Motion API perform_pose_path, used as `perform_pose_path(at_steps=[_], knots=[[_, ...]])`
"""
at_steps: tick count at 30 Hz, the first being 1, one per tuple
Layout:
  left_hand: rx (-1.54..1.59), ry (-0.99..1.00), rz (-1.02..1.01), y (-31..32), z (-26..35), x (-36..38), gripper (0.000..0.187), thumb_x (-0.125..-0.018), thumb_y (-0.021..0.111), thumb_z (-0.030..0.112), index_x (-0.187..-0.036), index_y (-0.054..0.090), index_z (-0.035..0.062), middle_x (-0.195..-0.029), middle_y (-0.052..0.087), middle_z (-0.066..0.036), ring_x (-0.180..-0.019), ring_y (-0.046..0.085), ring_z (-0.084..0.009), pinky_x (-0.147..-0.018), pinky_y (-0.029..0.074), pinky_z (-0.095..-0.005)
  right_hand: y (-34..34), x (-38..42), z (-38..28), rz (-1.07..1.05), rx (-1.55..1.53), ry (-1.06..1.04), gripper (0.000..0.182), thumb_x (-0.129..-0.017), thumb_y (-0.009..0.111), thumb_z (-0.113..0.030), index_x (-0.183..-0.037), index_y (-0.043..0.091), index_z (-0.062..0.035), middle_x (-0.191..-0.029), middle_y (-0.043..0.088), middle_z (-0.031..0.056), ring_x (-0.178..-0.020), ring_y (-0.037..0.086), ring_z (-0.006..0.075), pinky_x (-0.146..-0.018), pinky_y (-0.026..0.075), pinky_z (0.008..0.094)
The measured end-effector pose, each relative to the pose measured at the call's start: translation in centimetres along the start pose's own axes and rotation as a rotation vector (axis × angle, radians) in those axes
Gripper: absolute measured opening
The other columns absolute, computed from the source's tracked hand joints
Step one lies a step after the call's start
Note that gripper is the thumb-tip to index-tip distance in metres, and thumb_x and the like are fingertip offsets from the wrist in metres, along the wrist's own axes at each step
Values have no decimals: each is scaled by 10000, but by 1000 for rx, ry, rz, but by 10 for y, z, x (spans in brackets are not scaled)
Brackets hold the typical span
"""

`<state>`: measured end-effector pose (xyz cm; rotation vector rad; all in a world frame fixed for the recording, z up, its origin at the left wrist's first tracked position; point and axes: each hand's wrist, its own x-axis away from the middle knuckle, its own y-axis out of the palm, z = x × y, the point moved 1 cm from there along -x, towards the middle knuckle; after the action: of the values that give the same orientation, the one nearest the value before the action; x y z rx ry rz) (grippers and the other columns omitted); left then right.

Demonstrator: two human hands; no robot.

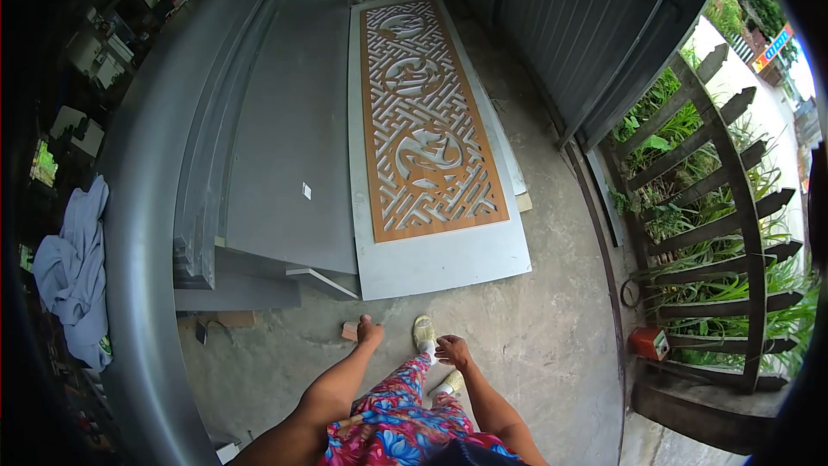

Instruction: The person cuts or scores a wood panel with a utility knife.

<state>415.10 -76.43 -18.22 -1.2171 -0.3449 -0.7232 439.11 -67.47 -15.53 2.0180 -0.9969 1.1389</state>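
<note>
My left hand (pixel 370 330) is closed, with its thumb uppermost, above the concrete floor. A small tan block (pixel 349 330) shows right at its knuckles; I cannot tell whether the fingers hold anything. My right hand (pixel 454 350) hangs in front of my body, its fingers loosely bent and apart, with nothing seen in them. Ahead of both hands lies a brown fretwork panel (pixel 373 164) with cut-out lattice and three round motifs. It rests on a larger pale board (pixel 448 263), whose near edge is a short way beyond my hands.
Grey sheets (pixel 285 147) are stacked to the left, beside a big rounded grey surface (pixel 142 207) with a crumpled grey cloth (pixel 73 272). Dark corrugated metal (pixel 569 34) stands at right. A picket fence (pixel 750 242) and a red tin (pixel 649 343) are farther right.
</note>
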Motion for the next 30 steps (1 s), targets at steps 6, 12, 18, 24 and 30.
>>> perform_pose_path(at_steps=[6,12,18,24,30], knots=[[59,11,-41,-18,34,4,443,-737,544,154,-1128,401,3,-1116,495,-222,-1051,478,-348,-879,398,-390,-4,6,-33,44,-20,-18,332,-822,541,-280,-1064,521,-54,-896,606,122,-751,612,218,-620,495,343],[79,87,29,-23,56,-13,442,-729,561,155,-1112,410,-5,-1075,516,-234,-1012,502,-360,-862,411,-395,-11,6,-58,40,9,-56,325,-823,538,-279,-1057,527,-55,-896,607,118,-742,612,210,-619,495,341],[97,48,59,-19,71,-15,454,-729,584,175,-1107,409,-8,-1065,520,-237,-1002,512,-356,-846,423,-397,-33,16,-79,44,60,-58,329,-824,540,-280,-1063,526,-54,-905,607,117,-746,611,207,-625,498,336],[133,-40,73,11,107,3,471,-717,586,184,-1104,405,-15,-1068,524,-242,-1005,511,-364,-851,423,-400,-78,23,-100,38,57,-95,328,-821,541,-260,-1067,523,-44,-889,606,121,-727,612,208,-614,502,330],[293,-64,53,104,182,11,454,-696,557,156,-1095,417,-9,-1065,527,-248,-1007,510,-366,-866,415,-397,-179,28,-126,-1,126,-126,333,-829,540,-280,-1076,519,-58,-905,607,104,-742,612,198,-627,503,334]])
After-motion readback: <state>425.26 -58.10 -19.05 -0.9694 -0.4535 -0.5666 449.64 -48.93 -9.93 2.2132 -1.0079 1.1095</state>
